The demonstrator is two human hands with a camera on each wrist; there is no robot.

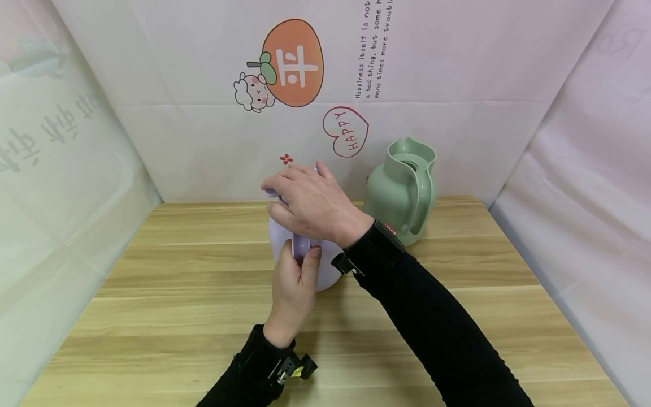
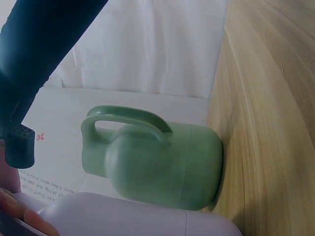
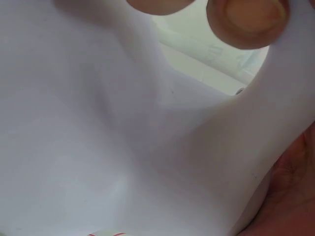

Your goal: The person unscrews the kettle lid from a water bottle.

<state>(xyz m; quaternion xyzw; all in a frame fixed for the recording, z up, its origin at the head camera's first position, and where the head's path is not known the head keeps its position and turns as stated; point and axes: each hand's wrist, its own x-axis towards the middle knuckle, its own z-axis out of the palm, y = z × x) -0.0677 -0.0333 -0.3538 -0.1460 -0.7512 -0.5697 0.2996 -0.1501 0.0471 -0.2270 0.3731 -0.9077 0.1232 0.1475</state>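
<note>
Gripping a lilac jug (image 1: 330, 274) by its handle (image 1: 301, 246): the left hand (image 1: 295, 288).
The right hand (image 1: 317, 204) covered the top, its grip unclear; the jug stood on the table (image 1: 203, 316) beside a green jug (image 1: 389, 198).

Right hand (image 1: 317, 203) atop left jug (image 1: 329, 271), left hand (image 1: 295, 285) on its handle (image 1: 301, 246), right jug (image 1: 389, 198) on table (image 1: 203, 294), cloth (image 1: 203, 141) behind the 2.

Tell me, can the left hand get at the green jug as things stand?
Probably not. The left hand grips the handle of the lilac jug, and in the head view the right wrist lies between it and the green jug. It would likely have to let go first.
</note>
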